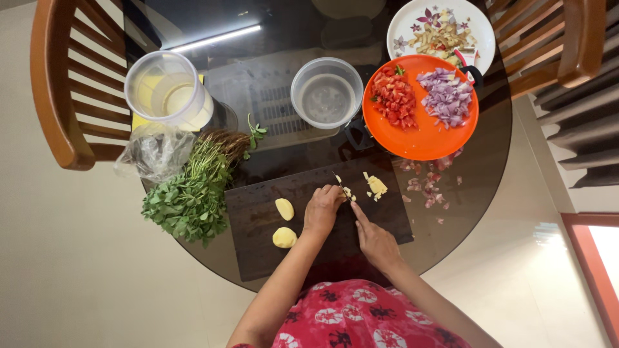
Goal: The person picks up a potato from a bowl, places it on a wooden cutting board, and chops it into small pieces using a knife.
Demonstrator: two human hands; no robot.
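Head view: left hand [322, 209] pins a small pale piece on the dark cutting board [258, 238], right hand [376, 243] closed on a knife [340, 183], blade barely visible. Diced bits [376, 187] piled at 1 o'clock, two peeled halves [284, 222] parked at 9. Orange plate [422, 138] holds tomato and onion; both tubs [327, 93] look empty.

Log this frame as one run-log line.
left hand: steadies potato piece on dark cutting board | right hand: holds knife, cutting | potato halves: beside left hand | orange plate: chopped tomato, onion
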